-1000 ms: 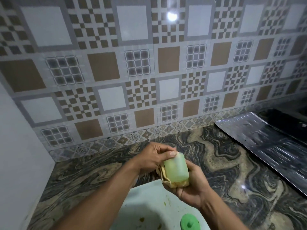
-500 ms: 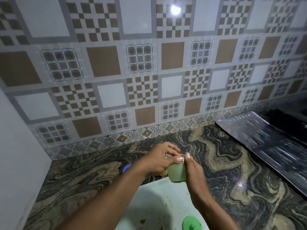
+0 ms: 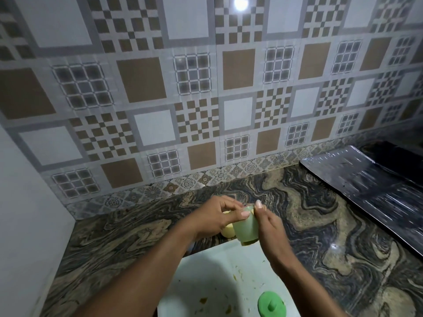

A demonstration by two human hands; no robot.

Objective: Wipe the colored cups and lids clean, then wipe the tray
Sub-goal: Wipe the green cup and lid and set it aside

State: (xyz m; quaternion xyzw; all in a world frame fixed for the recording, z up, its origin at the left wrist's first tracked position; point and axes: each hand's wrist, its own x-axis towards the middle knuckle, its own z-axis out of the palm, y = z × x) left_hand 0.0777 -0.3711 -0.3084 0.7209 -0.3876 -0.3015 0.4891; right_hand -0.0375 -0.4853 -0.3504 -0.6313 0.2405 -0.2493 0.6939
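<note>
**Desk:** What sits at the far left?

**Photographer:** A plain white wall meets a tiled wall at the corner, above a swirled stone counter.

**Desk:** And the hands?

**Photographer:** The left hand reaches in from the lower left with its fingers curled. Its thumb presses on the side of a green cup near the rim. A yellow cloth bulges out beneath that hand, touching the cup. I cannot tell which hand holds the cloth.

**Desk:** Where exactly is the cup?

**Photographer:** It is held up between both hands, tilted with its mouth facing away, just above the far edge of a white tray. The right hand grips it from the other side, with the thumb tip up at the rim.

**Desk:** Anything on the tray?

**Photographer:** There are yellow-brown specks near the front. To their right, a green lid lies with its knob up.

**Desk:** The far right?

**Photographer:** A dark, shiny sheet lies on the counter, well apart from the hands.
</note>
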